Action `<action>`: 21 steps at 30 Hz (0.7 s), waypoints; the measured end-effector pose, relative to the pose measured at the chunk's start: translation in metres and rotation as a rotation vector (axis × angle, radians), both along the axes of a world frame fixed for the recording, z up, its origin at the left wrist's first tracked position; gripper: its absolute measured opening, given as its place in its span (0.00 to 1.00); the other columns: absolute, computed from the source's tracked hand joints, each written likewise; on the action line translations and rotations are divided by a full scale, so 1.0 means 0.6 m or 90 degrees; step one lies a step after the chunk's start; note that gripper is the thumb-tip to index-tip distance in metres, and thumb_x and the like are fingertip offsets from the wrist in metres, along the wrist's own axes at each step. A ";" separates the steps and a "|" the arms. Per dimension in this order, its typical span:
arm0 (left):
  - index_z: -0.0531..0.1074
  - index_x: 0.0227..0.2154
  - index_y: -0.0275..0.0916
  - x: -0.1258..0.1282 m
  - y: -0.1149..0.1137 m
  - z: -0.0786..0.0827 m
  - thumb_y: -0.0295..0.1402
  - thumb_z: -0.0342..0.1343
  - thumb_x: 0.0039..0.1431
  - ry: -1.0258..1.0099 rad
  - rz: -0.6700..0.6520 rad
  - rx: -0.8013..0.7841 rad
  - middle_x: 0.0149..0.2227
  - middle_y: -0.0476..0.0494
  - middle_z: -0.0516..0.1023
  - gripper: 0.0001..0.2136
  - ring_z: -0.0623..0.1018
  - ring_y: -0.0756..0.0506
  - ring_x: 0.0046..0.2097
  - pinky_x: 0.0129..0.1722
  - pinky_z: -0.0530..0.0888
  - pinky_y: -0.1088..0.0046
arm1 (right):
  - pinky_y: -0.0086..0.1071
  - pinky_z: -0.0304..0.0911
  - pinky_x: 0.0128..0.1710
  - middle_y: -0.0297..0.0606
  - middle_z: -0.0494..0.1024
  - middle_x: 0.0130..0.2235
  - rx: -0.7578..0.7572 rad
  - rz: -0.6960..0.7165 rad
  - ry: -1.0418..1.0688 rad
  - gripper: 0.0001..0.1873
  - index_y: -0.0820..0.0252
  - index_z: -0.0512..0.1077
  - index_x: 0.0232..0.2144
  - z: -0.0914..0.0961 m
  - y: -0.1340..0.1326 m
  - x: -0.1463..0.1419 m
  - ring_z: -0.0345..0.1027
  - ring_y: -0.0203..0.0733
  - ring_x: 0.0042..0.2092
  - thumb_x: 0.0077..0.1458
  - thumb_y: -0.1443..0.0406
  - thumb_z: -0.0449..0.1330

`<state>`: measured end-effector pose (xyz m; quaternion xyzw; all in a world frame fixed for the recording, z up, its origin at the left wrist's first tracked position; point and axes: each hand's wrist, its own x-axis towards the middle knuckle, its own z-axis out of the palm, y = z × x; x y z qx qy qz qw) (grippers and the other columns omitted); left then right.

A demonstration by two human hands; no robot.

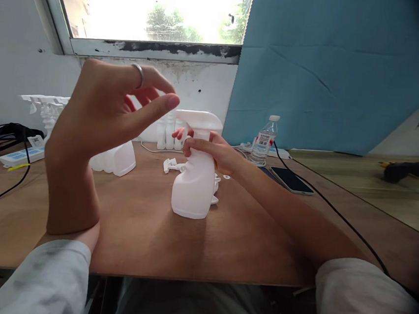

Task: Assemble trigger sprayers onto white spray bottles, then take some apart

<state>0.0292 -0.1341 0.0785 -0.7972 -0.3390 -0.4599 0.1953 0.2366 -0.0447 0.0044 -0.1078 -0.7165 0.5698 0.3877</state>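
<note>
A white plastic spray bottle (193, 190) stands upright on the brown table, with a white spray head (203, 120) on top whose nozzle side faces left. My right hand (215, 150) is wrapped around its neck, fingers near the trigger. My left hand (113, 103) is raised to the left of the bottle, a ring on one finger. Its fingers are loosely curled, and I see nothing held in them; the thumb tip overlaps a fingertip from this angle. Small white plastic parts (173, 165) lie behind the bottle, which partly hides others.
Clear white bottles (124, 159) lie behind my left wrist, near white spray heads (47, 112). A water bottle (264, 142) and a phone (291, 180) are at the right. A black cable (332, 208) crosses the table there. Power strip (22, 157) sits far left.
</note>
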 end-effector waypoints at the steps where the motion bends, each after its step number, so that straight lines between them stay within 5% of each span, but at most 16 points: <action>1: 0.80 0.36 0.41 -0.003 -0.006 -0.001 0.49 0.55 0.61 0.010 0.008 -0.007 0.25 0.46 0.77 0.17 0.76 0.46 0.29 0.32 0.74 0.65 | 0.26 0.68 0.34 0.34 0.73 0.31 0.012 -0.014 -0.011 0.14 0.62 0.73 0.37 0.000 -0.002 -0.001 0.67 0.32 0.32 0.54 0.58 0.65; 7: 0.78 0.39 0.37 0.006 0.009 -0.001 0.48 0.52 0.63 0.090 0.054 -0.019 0.29 0.50 0.79 0.19 0.77 0.50 0.32 0.36 0.76 0.71 | 0.34 0.72 0.42 0.37 0.72 0.45 0.018 0.010 -0.005 0.14 0.58 0.73 0.40 -0.001 -0.014 -0.004 0.74 0.41 0.44 0.53 0.58 0.66; 11: 0.77 0.43 0.39 0.021 0.037 -0.003 0.46 0.53 0.63 0.098 0.024 -0.031 0.43 0.47 0.80 0.17 0.79 0.50 0.36 0.36 0.76 0.73 | 0.38 0.71 0.47 0.37 0.74 0.39 0.040 -0.014 -0.015 0.13 0.60 0.74 0.36 -0.002 -0.017 -0.006 0.74 0.43 0.45 0.54 0.57 0.65; 16: 0.78 0.42 0.41 0.039 0.065 -0.013 0.47 0.52 0.63 0.139 -0.002 -0.115 0.29 0.50 0.79 0.17 0.79 0.48 0.34 0.38 0.74 0.70 | 0.40 0.71 0.48 0.38 0.74 0.46 0.044 0.013 0.004 0.13 0.59 0.74 0.39 -0.007 -0.017 -0.007 0.74 0.43 0.45 0.53 0.59 0.67; 21: 0.80 0.32 0.38 0.015 0.042 -0.002 0.47 0.55 0.61 0.099 0.025 -0.093 0.20 0.54 0.73 0.18 0.72 0.53 0.24 0.34 0.72 0.71 | 0.39 0.70 0.49 0.41 0.75 0.50 0.126 -0.026 -0.136 0.25 0.56 0.70 0.52 -0.004 -0.013 0.002 0.72 0.44 0.50 0.54 0.56 0.65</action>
